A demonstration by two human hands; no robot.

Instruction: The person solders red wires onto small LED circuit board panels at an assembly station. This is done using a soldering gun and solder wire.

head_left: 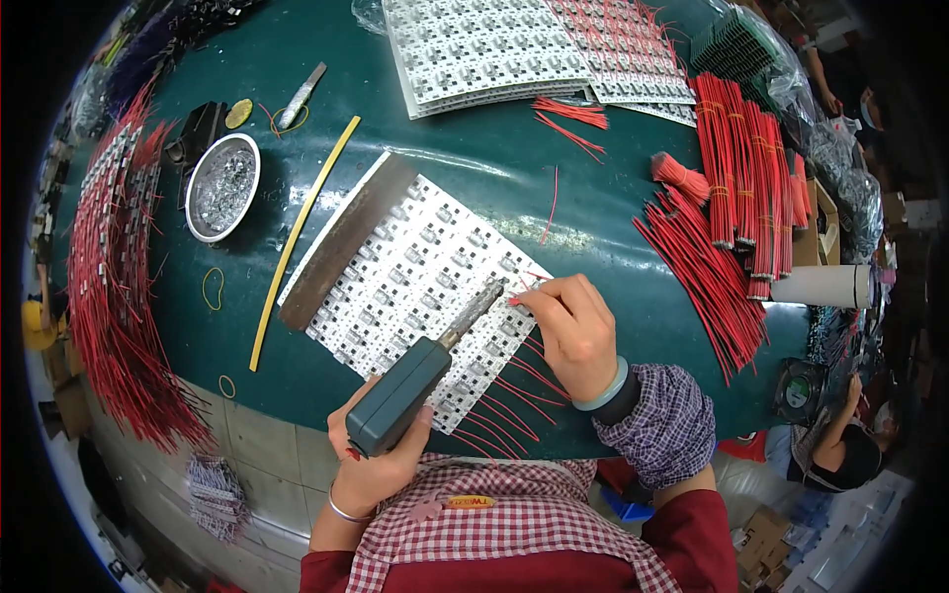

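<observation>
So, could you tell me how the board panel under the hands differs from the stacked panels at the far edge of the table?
The near panel lies single and slanted, a metal bar across its far end; the far panels are stacked. The left hand holds a soldering gun over the near panel while the right hand presses a red wire to it; the far panels lie untouched. Both are white grids.

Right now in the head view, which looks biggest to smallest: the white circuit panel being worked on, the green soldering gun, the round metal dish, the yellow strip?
1. White circuit panel
2. Green soldering gun
3. Round metal dish, close to the gun, so unsure
4. Yellow strip: longest but very thin
</observation>
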